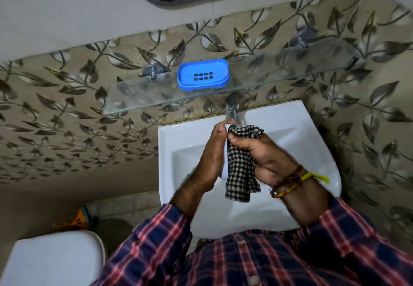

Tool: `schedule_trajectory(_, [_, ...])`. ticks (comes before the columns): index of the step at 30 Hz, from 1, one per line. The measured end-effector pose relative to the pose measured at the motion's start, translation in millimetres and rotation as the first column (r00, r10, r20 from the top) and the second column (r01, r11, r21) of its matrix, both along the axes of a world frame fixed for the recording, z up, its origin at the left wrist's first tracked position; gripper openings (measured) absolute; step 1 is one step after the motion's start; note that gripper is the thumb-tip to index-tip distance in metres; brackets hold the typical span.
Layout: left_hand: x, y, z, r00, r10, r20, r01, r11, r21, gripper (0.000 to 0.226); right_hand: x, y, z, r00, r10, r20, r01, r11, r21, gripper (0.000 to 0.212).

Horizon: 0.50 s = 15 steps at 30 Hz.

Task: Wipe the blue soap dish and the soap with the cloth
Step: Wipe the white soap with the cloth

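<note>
**A:** Starting at nine o'clock, a white toilet lid (51, 261) sits low in the corner. What's above it?

**B:** A glass shelf (143, 100) on the leaf-patterned wall, and at twelve o'clock on it stands the blue soap dish (203, 74), upright, nothing in it that I can see.

**A:** And the hands?

**B:** Both over the white basin (312, 142), at centre. The left hand (210, 158) stands edge-on with fingers straight, pressed against a white sliver, likely the soap (224, 169), mostly hidden.

**A:** The right?

**B:** At three o'clock of it, the right hand (266, 158) is curled tight round the checked cloth (241, 174), which hangs down between the palms. The tap (232, 109) is just above the fingertips.
</note>
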<state>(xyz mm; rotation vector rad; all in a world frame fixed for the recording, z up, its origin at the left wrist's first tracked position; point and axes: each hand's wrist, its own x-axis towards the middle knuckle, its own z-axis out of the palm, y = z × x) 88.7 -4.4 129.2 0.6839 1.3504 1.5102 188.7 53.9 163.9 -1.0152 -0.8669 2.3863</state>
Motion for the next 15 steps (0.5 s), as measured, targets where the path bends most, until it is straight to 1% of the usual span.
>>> schedule_trajectory(2, [-8.9, 4.0, 4.4, 1.000, 0.015, -0.005, -0.015, 1.000, 0.004, 0.059, 2.3, -1.1, -0.4, 0.995, 0.051, 0.081, -0.061, 0.990, 0.128, 0.015])
schedule_trajectory(3, [-8.1, 5.0, 4.6, 1.000, 0.002, 0.001, -0.002, 1.000, 0.007, 0.055, 2.1, 2.1, 1.0, 0.994, 0.038, 0.099, -0.053, 0.986, 0.155, 0.017])
schedule_trajectory(4, [-4.7, 5.6, 3.8, 1.000, -0.015, 0.005, 0.015, 1.000, 0.004, 0.055, 0.8, 6.5, 2.9, 0.997, 0.004, 0.082, -0.016, 0.990, 0.142, 0.019])
schedule_trajectory(6, [5.2, 6.9, 7.0, 0.999, -0.009, 0.048, 0.010, 1.000, -0.024, 0.063, -2.5, 12.9, 6.1, 0.997, -0.082, -0.001, 0.082, 0.996, 0.027, 0.025])
schedule_trajectory(7, [6.5, 7.1, 10.2, 0.997, 0.012, 0.075, -0.008, 0.999, -0.045, 0.067, -3.4, 11.6, 7.1, 0.995, -0.100, -0.027, 0.100, 0.995, -0.002, 0.026])
schedule_trajectory(8, [2.7, 6.3, 11.4, 0.996, 0.028, 0.088, -0.023, 0.998, -0.062, 0.069, -3.3, 8.4, 7.9, 0.996, -0.084, -0.030, 0.084, 0.996, 0.007, 0.025])
schedule_trajectory(10, [-7.3, 6.4, 14.0, 0.993, 0.028, 0.115, -0.021, 0.998, -0.065, 0.063, 0.0, 3.6, 6.8, 0.999, 0.022, 0.039, -0.026, 0.994, 0.106, 0.015])
schedule_trajectory(11, [-9.4, 7.0, 16.1, 0.992, 0.020, 0.121, -0.012, 0.998, -0.067, 0.061, 1.6, 3.5, 7.1, 0.996, 0.049, 0.073, -0.059, 0.988, 0.142, 0.011])
schedule_trajectory(12, [-8.2, 6.6, 16.3, 0.993, 0.006, 0.118, 0.001, 0.998, -0.062, 0.061, 2.5, 6.3, 8.7, 0.996, 0.038, 0.081, -0.050, 0.987, 0.154, 0.010])
schedule_trajectory(14, [1.2, 6.3, 15.0, 0.990, 0.018, 0.137, -0.006, 0.996, -0.088, 0.063, 2.1, 16.1, 11.0, 0.999, -0.047, 0.023, 0.043, 0.991, 0.124, 0.014])
schedule_trajectory(15, [5.3, 6.9, 15.7, 0.987, 0.032, 0.157, -0.015, 0.994, -0.104, 0.063, 2.4, 19.7, 11.6, 0.998, -0.064, -0.004, 0.064, 0.991, 0.117, 0.015])
